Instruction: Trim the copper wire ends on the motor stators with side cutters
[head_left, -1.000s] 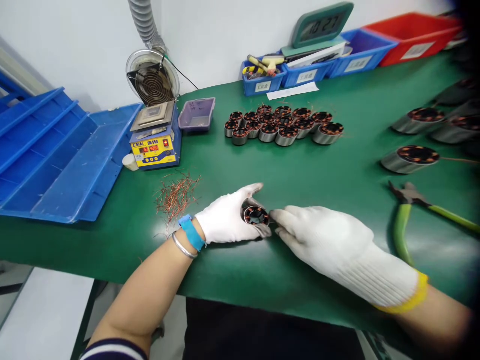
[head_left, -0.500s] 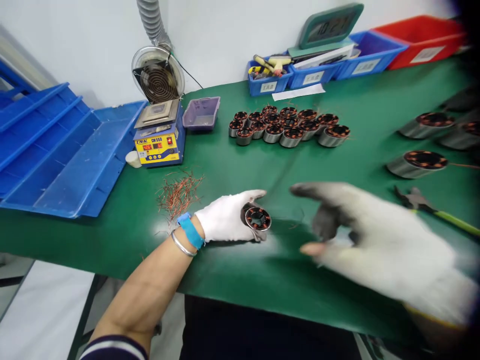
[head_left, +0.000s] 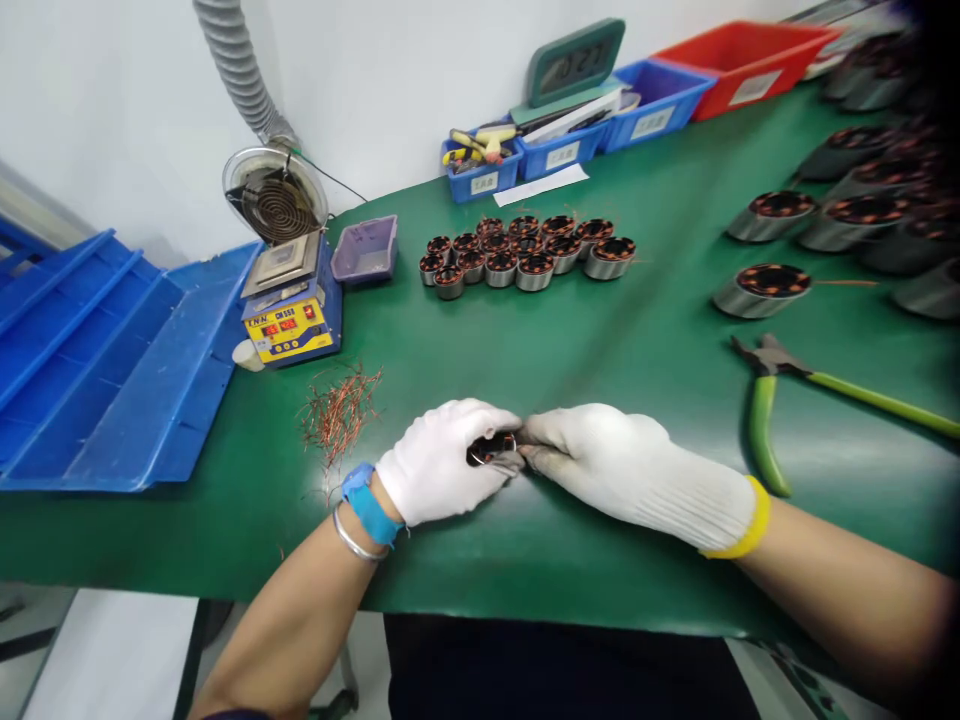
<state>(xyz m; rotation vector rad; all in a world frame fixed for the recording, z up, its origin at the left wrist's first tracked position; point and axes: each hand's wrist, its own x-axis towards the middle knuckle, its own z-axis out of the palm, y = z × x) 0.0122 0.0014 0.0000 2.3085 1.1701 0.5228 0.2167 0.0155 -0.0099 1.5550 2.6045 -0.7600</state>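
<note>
My white-gloved left hand (head_left: 442, 462) is wrapped round a small motor stator (head_left: 491, 450), a metal ring with dark slots and copper windings, just above the green table. From the right, my right hand (head_left: 607, 452), also in a white glove, meets it with thumb and fingers pinched at the stator's right edge. Those fingertips hide whether a wire end is between them. Left of my left hand lies a pile of copper wire clippings (head_left: 341, 412). Green-handled cutting pliers (head_left: 763, 425) rest spread on the table beyond my right wrist.
Several finished-looking stators (head_left: 535, 270) stand grouped mid-table; larger ones (head_left: 765, 290) stand at the right. A yellow-and-blue heating unit (head_left: 296, 338), a purple bin (head_left: 365, 250) and a blue tray (head_left: 161, 370) are at the left. Tool boxes (head_left: 484, 180) and a clock (head_left: 576, 62) line the wall.
My right hand has moved left from near the pliers and closed its fingers at the stator. My left hand still holds the stator, now turned partly out of sight. The view has shifted right.
</note>
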